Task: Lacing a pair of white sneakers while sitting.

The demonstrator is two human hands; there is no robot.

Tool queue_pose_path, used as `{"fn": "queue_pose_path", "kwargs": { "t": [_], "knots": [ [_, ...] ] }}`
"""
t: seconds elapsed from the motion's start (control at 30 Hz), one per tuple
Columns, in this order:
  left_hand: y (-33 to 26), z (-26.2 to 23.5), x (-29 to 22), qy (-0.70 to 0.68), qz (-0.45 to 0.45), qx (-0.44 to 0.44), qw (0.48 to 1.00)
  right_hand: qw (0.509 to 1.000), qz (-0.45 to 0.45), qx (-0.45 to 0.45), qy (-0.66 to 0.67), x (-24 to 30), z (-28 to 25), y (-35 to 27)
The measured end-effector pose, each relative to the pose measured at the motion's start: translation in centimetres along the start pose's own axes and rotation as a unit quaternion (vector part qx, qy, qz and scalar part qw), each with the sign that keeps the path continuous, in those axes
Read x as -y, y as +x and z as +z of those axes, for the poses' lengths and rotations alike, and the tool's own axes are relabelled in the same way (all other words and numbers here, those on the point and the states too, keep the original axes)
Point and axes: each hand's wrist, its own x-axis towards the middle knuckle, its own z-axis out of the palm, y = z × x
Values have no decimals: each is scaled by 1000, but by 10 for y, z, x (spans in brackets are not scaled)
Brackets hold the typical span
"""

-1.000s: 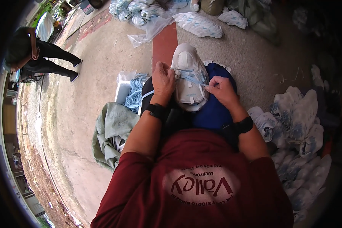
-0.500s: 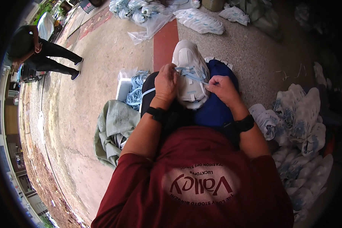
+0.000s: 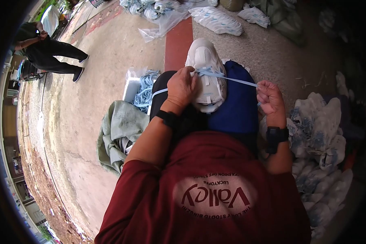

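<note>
The white sneaker (image 3: 215, 87) lies on the person's lap, with its toe pointing away. The left hand (image 3: 182, 86) is against the left side of the sneaker, close to the crossed laces. Its fingers are bent, but their tips are hidden, so I cannot tell if they pinch anything. The right hand (image 3: 270, 97) is out to the right of the sneaker. It pinches the light blue shoelace (image 3: 242, 82), which runs straight and tight from the sneaker to the fingers. A blue strip (image 3: 160, 92) crosses the dark left knee, to the left of the sneaker.

Farther left of the sneaker is a pile of blue laces (image 3: 146, 89). Well to its right are heaps of white shoes (image 3: 317, 122).

I think a hard pull to the right could tip the sneaker, because it has only soft legs under it. The lace could come out longer on one side if just one end is pulled. It could also twist if the fingers turn it.
</note>
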Motion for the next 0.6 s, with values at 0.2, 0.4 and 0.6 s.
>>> {"fn": "queue_pose_path", "kwargs": {
  "t": [0.2,0.4,0.6],
  "knots": [
    [-5,-36,28,-235,-94,-2,968,993,10,-72,-92,-9,-5,6],
    [-33,-82,53,-247,-115,-43,961,984,24,-107,-143,-7,-11,14],
    [-40,-79,24,-114,33,156,981,682,-127,-92,-715,-5,34,18]
  ]
}}
